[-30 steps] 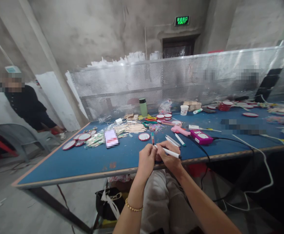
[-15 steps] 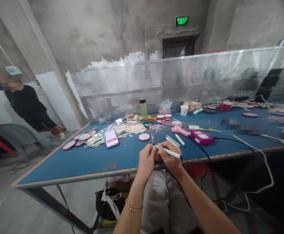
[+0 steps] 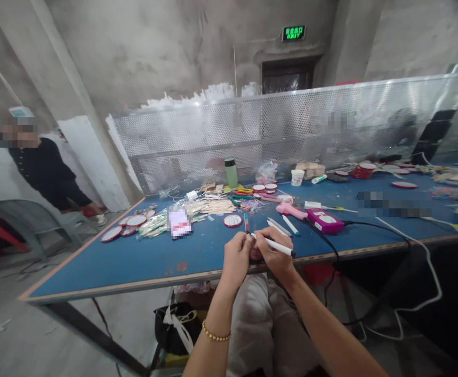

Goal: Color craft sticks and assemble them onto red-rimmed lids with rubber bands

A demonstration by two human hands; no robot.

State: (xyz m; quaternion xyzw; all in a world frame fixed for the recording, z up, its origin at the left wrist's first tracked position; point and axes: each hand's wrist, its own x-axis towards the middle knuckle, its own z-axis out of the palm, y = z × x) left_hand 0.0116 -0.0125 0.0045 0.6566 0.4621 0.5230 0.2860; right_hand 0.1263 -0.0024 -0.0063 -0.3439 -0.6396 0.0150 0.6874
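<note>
My left hand (image 3: 237,256) is closed near the table's front edge, pinching a thin flat stick (image 3: 247,222) that stands up from the fingers. Bands of teal, red and dark colour show on the stick. My right hand (image 3: 279,259) grips a white marker (image 3: 274,245) with a black end, pen-fashion. The marker's tip points left and meets the stick close to my left fingertips; whether it touches is too small to tell. Just beyond my right hand lie more white markers (image 3: 279,227), one with a teal end (image 3: 291,226).
A round red-rimmed disc (image 3: 232,221) lies ahead, with wooden sticks (image 3: 217,204) behind it. A pink hot glue gun (image 3: 292,211) and a magenta box (image 3: 325,221) with cables are at right. A green bottle (image 3: 231,174) and paper cup (image 3: 297,177) stand farther back. A person (image 3: 48,170) is at left.
My hands, the marker and the stick keep almost the same position. The person at left has shifted very slightly.
</note>
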